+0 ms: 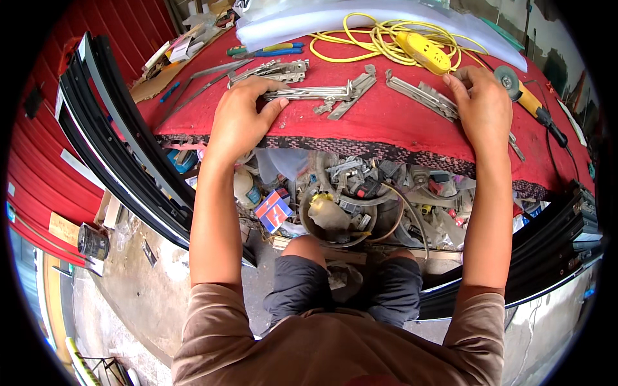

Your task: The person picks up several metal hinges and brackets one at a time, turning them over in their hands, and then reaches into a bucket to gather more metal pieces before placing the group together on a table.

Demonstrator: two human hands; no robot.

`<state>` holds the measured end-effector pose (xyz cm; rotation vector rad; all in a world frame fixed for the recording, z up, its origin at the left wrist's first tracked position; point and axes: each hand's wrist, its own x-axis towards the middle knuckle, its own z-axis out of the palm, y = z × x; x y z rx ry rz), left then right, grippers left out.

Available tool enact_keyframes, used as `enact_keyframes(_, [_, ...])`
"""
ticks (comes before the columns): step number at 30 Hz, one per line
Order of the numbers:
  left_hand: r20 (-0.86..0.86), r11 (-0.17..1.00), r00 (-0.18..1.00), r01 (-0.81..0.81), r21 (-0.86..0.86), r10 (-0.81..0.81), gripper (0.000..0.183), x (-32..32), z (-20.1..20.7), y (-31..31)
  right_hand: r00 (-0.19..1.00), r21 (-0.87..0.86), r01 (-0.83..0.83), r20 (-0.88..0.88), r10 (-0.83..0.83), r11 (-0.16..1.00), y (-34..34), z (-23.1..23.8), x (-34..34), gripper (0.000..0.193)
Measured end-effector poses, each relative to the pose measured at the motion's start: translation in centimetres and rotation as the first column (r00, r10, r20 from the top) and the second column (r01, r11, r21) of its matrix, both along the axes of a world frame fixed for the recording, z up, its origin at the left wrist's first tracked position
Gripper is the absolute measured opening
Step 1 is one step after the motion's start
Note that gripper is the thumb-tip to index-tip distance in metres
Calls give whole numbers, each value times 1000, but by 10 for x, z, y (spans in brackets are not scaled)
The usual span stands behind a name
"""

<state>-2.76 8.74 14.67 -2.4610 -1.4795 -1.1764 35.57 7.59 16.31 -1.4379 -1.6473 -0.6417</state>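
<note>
My left hand [243, 116] is closed around one end of a slim metal window hinge [312, 93], thumb on the near side. Another metal hinge [354, 93] lies aslant by its far end, and a pile of similar hinges [277, 71] rests just beyond my fingers. My right hand [483, 106] is bent, with thumb and forefinger close together; whatever they hold is hidden. A long metal hinge [421, 95] runs up to this hand from the left, and a thin metal strip [516, 148] shows beside the wrist.
On the red-covered table [309, 125] lie a yellow extension cord [421, 51], an angle grinder [531, 106] and pliers [277, 49]. Dark metal profiles [122, 128] lean at the left; more profiles [553, 251] lie at the right. Cluttered buckets [335, 238] stand underneath.
</note>
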Motion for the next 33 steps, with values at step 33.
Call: enact_keyframes(33, [78,929,927,-369,18,367,34,6,-6,5,755,-566,-475,131,642,674,31,13,-87,34])
